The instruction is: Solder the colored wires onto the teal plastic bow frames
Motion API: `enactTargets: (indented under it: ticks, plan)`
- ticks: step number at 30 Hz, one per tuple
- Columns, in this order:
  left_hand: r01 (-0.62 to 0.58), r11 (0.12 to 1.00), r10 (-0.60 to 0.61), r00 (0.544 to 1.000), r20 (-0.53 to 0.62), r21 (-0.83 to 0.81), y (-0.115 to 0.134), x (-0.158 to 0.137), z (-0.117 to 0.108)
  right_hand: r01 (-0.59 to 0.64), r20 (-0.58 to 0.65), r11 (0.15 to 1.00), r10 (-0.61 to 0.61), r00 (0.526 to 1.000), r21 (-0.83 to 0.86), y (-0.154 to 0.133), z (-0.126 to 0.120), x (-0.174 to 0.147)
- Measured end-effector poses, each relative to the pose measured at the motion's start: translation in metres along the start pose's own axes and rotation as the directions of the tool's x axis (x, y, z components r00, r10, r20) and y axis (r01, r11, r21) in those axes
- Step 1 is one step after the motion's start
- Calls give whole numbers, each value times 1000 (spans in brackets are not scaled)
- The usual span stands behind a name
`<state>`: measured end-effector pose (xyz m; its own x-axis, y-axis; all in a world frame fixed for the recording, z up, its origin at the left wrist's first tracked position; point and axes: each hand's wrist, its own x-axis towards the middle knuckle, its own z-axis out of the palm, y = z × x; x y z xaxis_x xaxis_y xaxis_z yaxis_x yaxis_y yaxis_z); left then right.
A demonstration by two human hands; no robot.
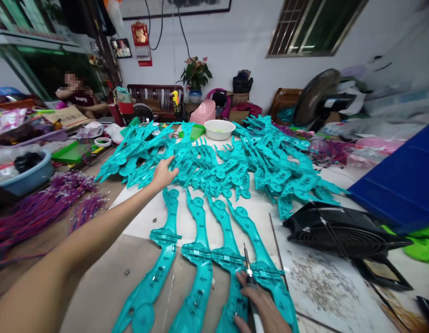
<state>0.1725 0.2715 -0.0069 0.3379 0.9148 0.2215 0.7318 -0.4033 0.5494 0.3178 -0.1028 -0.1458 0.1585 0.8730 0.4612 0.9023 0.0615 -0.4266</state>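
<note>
right hand [261, 298] is gripping a soldering iron [249, 276]; left hand [164, 174] is hovering, fingers parted, by turquoise plastic shells [220, 174], seemingly light, stiff, best held mid-neck.

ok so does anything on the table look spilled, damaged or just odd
Yes: dark specks litter the white board in front of the black fan-like unit, with brownish stains near the lower right corner. Both look messy beside the four teal pieces laid in a row.

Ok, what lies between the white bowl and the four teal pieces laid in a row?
In the head view, a heap of more teal pieces lies there.
</note>
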Motion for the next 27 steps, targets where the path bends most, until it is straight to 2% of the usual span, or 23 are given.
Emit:
enactTargets:
  ticks: [2,4,7,10,13,18,22,27]
  plan:
    - [-143,989,141,986,-87,-24,-28,-58,-32,70,21,997,-69,997,-30,-2,-8,5]
    - [-225,974,221,968,-115,-20,-61,-127,-63,133,18,989,-132,991,-70,-4,-17,12]
    - [-207,978,208,977,-54,26,-109,-228,-96,185,-43,973,-193,980,-135,-13,-30,21]
    - [-159,983,161,987,-12,92,-142,-296,-101,213,-74,965,-226,971,-157,-34,-33,27]
    - [-161,978,158,987,36,133,-159,-321,-87,275,-51,952,-284,957,-137,-65,-24,31]
    - [-189,970,183,982,56,154,-164,-317,-68,379,108,922,-371,922,-74,-103,12,45]
    - [-183,972,169,980,109,145,-161,-321,-70,342,219,939,-327,919,-31,-116,44,74]
    - [-251,967,245,963,117,39,-164,-354,-84,348,323,937,-336,884,23,-123,74,96]
